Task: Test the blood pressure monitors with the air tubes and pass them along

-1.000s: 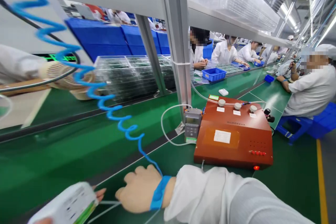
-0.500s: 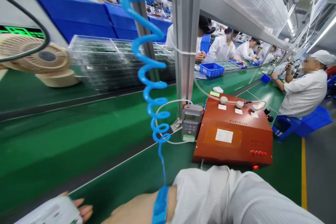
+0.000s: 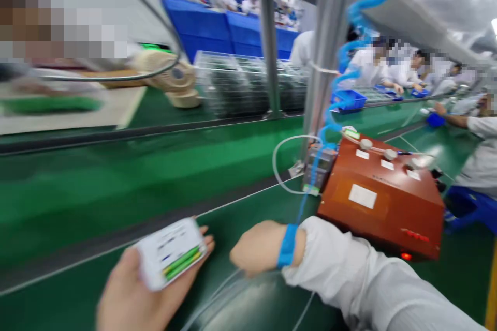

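My left hand [image 3: 135, 289] is wrapped round a small white battery-powered device [image 3: 171, 248], thumb on one edge and fingertips past the other. Green-and-yellow batteries [image 3: 184, 264] lie in its open compartment, facing up. To the right, my right hand [image 3: 256, 248] is closed, its back towards me and its fingers curled out of sight. Thin clear tubing [image 3: 217, 297] runs on the bench just beneath it; whether the hand grips it is hidden. A blue wrist strap [image 3: 288, 246] with a coiled blue cord [image 3: 341, 98] circles my right wrist.
A reddish-brown test box [image 3: 382, 201] with a lit red lamp stands right of my right forearm. Beside it are a grey handheld meter [image 3: 319, 168] and a metal post [image 3: 326, 62]. Clear trays [image 3: 236, 88] and a beige fan [image 3: 174, 75] stand beyond the green belt [image 3: 155, 176].
The view has swung left. My left hand has brought the white device up and inward, so its batteries now show. My right hand has come fully into view, closed.
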Motion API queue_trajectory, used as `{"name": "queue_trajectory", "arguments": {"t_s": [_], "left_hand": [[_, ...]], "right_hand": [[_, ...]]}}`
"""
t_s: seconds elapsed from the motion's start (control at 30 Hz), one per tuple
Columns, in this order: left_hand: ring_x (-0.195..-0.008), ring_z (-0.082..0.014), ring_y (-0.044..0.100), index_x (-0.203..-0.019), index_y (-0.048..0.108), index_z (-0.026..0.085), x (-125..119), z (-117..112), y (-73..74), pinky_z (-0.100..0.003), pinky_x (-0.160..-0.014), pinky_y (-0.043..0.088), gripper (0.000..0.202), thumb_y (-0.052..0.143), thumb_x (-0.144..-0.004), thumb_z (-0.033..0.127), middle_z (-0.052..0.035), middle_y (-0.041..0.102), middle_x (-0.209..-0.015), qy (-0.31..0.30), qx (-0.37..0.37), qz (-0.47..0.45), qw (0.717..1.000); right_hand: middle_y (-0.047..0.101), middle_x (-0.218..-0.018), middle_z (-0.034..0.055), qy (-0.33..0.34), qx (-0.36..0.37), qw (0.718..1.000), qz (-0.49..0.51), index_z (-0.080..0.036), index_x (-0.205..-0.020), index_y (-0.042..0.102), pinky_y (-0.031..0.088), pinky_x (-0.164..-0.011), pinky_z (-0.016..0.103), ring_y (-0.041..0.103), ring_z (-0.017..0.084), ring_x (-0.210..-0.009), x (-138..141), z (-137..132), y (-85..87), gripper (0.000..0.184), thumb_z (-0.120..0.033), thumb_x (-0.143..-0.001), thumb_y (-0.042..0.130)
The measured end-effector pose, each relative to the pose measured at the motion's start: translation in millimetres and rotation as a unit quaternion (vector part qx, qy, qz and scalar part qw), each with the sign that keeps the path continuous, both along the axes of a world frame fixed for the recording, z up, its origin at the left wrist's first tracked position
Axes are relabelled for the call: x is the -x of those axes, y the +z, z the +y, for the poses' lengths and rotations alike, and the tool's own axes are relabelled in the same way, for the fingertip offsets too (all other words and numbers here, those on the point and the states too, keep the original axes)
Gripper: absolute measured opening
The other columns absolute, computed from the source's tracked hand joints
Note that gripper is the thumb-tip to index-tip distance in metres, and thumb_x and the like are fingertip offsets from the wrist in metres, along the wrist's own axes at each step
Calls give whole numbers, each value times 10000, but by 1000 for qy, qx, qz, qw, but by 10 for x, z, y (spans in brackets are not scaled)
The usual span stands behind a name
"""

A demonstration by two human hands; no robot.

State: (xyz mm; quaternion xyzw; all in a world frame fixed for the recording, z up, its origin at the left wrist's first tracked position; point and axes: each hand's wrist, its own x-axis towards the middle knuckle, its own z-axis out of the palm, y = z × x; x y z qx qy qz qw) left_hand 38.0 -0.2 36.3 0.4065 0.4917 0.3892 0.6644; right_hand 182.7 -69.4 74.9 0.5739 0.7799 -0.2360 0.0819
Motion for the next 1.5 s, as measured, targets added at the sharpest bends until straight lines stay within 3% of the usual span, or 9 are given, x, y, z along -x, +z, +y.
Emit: {"name": "queue_trajectory", "arguments": {"t_s": [0.03,0.13,0.23,0.3,0.5,0.63,0.73,1.07,1.5], "left_hand": [[-967,-297,667,-1017,672,226,3,-10,-23,-469,-783,583,424,384,-909,517,-71,729,-970,52,85,-44,994],[-779,-247,692,-1018,643,141,-3,-23,-110,-415,-729,582,388,400,-926,429,-114,728,-864,42,186,-150,970],[-718,-227,697,-1050,613,111,1,-31,-207,-378,-703,582,343,455,-933,392,-131,724,-860,16,184,-205,961],[-711,-220,700,-1123,592,106,7,-52,-259,-359,-696,582,347,475,-936,373,-127,719,-868,-8,170,-229,959],[-685,-207,695,-1410,420,205,3,-111,-331,-334,-631,568,496,431,-959,412,-91,693,-963,-71,107,-273,953],[-673,-207,685,-1407,424,190,-3,-93,-364,-324,-602,551,524,410,-957,458,-104,674,-970,-111,103,-287,946],[-681,-205,682,-1376,452,183,0,-90,-393,-326,-623,548,520,451,-943,472,-103,664,-974,-126,103,-282,945],[-688,-185,657,-1281,499,187,-34,-129,-520,-324,-656,515,623,658,-815,569,-52,638,-928,-152,45,-284,946],[-778,-179,635,-1259,543,193,-50,-142,-501,-317,-726,496,620,687,-792,575,-53,631,-978,-150,29,-278,948]], "right_hand": [[692,-689,40,-5,-15,1000,-8,-133,-709,706,499,-561,259,662,203,-672,-27,-22,50,124,-173,-824,682],[695,-846,119,-23,-86,996,-11,-93,-831,713,532,-726,326,675,248,-850,-167,-87,161,135,-100,-851,580],[673,-928,95,-44,-142,989,24,-112,-909,662,514,-835,327,654,206,-903,-339,-122,245,200,-58,-867,473],[668,-863,41,-120,-154,965,175,-153,-930,622,527,-765,284,658,168,-805,-412,-139,276,156,-93,-877,488],[664,-1052,49,-191,-198,882,382,-218,-1453,362,543,-667,255,668,120,-696,-355,-149,221,514,-150,-946,412],[709,-931,31,-155,-271,893,324,-224,-1154,672,534,-716,289,662,156,-726,-296,-101,134,248,-250,-985,493],[733,-921,35,-117,-289,912,266,-212,-962,729,530,-791,318,685,198,-837,-299,-65,55,160,-215,-945,570],[725,-1023,48,-59,-274,932,230,-209,-1069,705,529,-832,325,684,203,-906,-197,-38,-95,217,-138,-945,541],[727,-905,23,-94,-257,940,202,-211,-978,706,510,-739,295,682,195,-791,-176,-50,-110,149,-120,-892,626]]}}
